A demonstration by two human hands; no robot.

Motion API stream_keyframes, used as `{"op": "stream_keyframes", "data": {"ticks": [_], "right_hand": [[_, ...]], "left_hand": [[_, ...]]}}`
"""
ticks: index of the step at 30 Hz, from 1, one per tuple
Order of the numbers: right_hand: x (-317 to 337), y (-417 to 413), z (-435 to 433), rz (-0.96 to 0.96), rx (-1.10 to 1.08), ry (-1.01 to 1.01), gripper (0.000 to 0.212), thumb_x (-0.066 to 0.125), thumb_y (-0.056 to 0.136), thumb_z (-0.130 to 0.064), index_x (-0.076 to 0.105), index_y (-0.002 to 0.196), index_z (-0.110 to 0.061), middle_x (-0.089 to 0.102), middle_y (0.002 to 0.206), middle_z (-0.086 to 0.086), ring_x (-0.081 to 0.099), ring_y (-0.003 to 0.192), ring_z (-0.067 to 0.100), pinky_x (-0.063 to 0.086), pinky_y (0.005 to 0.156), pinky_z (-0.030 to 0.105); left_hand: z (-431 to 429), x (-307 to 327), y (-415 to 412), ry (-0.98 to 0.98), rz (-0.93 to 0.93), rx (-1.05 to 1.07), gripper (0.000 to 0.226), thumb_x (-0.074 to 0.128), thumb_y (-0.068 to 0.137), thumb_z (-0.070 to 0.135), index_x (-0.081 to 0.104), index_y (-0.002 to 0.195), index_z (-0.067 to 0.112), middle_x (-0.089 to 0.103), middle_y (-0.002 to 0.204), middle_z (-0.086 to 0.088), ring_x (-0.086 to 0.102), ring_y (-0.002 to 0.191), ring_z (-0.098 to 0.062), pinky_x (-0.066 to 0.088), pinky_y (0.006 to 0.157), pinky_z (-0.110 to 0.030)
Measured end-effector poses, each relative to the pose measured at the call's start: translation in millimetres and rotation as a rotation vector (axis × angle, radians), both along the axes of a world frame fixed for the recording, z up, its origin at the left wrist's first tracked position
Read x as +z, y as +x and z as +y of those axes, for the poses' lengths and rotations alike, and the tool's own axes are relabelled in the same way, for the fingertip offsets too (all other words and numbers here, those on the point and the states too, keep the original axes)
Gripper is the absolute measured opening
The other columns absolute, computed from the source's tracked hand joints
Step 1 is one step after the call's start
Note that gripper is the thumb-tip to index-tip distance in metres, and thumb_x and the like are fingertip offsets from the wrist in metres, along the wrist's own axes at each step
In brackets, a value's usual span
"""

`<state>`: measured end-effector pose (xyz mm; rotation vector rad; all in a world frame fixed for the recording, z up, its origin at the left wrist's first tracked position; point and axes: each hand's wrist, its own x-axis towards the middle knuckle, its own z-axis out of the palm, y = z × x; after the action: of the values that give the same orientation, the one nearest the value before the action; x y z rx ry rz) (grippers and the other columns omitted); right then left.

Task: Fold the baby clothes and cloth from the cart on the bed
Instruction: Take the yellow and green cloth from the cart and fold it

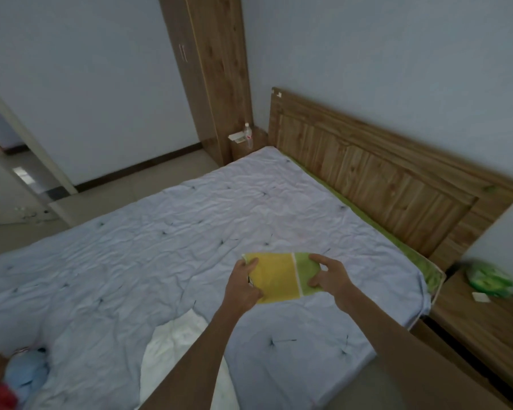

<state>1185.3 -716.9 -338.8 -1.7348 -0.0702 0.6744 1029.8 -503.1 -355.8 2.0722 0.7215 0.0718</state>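
**Both hands on a small yellow-and-green cloth over the bed**

Here, both hands were closed on the same piece: a small folded cloth (282, 276), mostly yellow with a thin white stripe and a green panel at its 3 o'clock end. The left hand (245, 284) pinched the yellow end, thumb on top near the upper corner and the fingers curled under the edge. The right hand (330, 276) gripped the green end, thumb (316, 282) pressed at the lower edge and fingers (320, 258) arched over the top edge. So the cloth stretched flat between the two grips, left hand at its 9 o'clock side and right hand at its 3 o'clock side. Whether it rested on the bedding or hung just above it could not be told.

Beneath it lay the bed (190, 232), covered by a crumpled pale blue quilt. A white cloth (172, 350) lay on the quilt at about 7 o'clock from the hands, partly hidden by the left forearm. Far off at 8 o'clock, at the frame's lower corner, sat a heap of light blue and red clothes (18, 380). A wooden headboard (382, 176) ran along the 1 to 3 o'clock side. A nightstand (486, 321) at 3 o'clock carried a green packet (489, 282). At 12 o'clock, a plastic bottle (248, 134) stood beside a tall wardrobe (216, 69).
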Motion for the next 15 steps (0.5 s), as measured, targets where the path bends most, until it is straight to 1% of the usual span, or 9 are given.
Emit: {"op": "stream_keyframes", "data": {"ticks": [2,4,6,8,10,12,14,15], "right_hand": [[-12,0,10,0.010,-0.004,0.001,0.075,0.071,0.073,0.028,0.067,0.138,-0.009,0.056,0.138,0.010,0.060,0.119,0.033,0.062,0.091,0.050],[-22,1,21,0.014,-0.013,-0.004,0.074,0.070,0.074,0.029,0.066,0.139,-0.007,0.055,0.135,0.005,0.059,0.117,0.030,0.061,0.094,0.051],[-35,1,32,0.008,-0.023,-0.030,0.075,0.071,0.074,0.028,0.065,0.140,-0.008,0.055,0.135,0.006,0.059,0.122,0.032,0.061,0.087,0.044],[-48,3,40,0.000,-0.037,-0.061,0.076,0.071,0.073,0.027,0.066,0.139,-0.010,0.056,0.138,0.009,0.059,0.124,0.035,0.058,0.077,0.036],[-61,3,48,-0.014,-0.048,-0.094,0.076,0.074,0.072,0.026,0.067,0.138,-0.011,0.057,0.139,0.010,0.059,0.123,0.034,0.055,0.078,0.035],[-73,1,57,-0.010,-0.048,-0.122,0.077,0.075,0.071,0.026,0.066,0.138,-0.011,0.056,0.139,0.008,0.059,0.124,0.031,0.055,0.081,0.035],[-84,-2,66,-0.008,-0.039,-0.148,0.077,0.076,0.071,0.025,0.066,0.138,-0.013,0.056,0.139,0.006,0.059,0.123,0.029,0.057,0.084,0.035],[-89,-2,70,-0.013,-0.031,-0.164,0.077,0.076,0.071,0.024,0.066,0.138,-0.013,0.055,0.139,0.004,0.059,0.120,0.027,0.057,0.081,0.033]], "left_hand": [[13,-11,4,0.002,0.016,-0.011,0.105,0.074,0.053,0.024,0.052,0.156,0.022,0.041,0.157,-0.013,0.049,0.142,-0.029,0.050,0.112,-0.043],[23,-18,8,0.024,0.027,-0.030,0.104,0.072,0.053,0.024,0.053,0.155,0.021,0.039,0.160,-0.013,0.049,0.142,-0.028,0.049,0.109,-0.035],[34,-28,12,0.033,0.035,-0.060,0.103,0.070,0.055,0.025,0.053,0.156,0.019,0.037,0.162,-0.014,0.047,0.144,-0.028,0.048,0.107,-0.033],[43,-41,15,0.017,0.057,-0.079,0.105,0.070,0.055,0.025,0.051,0.158,0.020,0.034,0.165,-0.013,0.043,0.148,-0.028,0.047,0.112,-0.037],[52,-54,17,-0.005,0.078,-0.091,0.106,0.071,0.055,0.026,0.049,0.159,0.021,0.033,0.166,-0.013,0.041,0.150,-0.029,0.046,0.114,-0.041],[63,-70,16,-0.017,0.088,-0.097,0.106,0.071,0.055,0.026,0.050,0.159,0.021,0.034,0.165,-0.014,0.042,0.149,-0.030,0.048,0.114,-0.044],[74,-86,15,-0.039,0.108,-0.095,0.105,0.070,0.055,0.026,0.050,0.158,0.022,0.035,0.165,-0.014,0.043,0.149,-0.030,0.047,0.113,-0.042],[79,-93,14,-0.048,0.115,-0.093,0.105,0.069,0.056,0.026,0.050,0.159,0.023,0.035,0.165,-0.014,0.042,0.149,-0.030,0.047,0.113,-0.041]]}}
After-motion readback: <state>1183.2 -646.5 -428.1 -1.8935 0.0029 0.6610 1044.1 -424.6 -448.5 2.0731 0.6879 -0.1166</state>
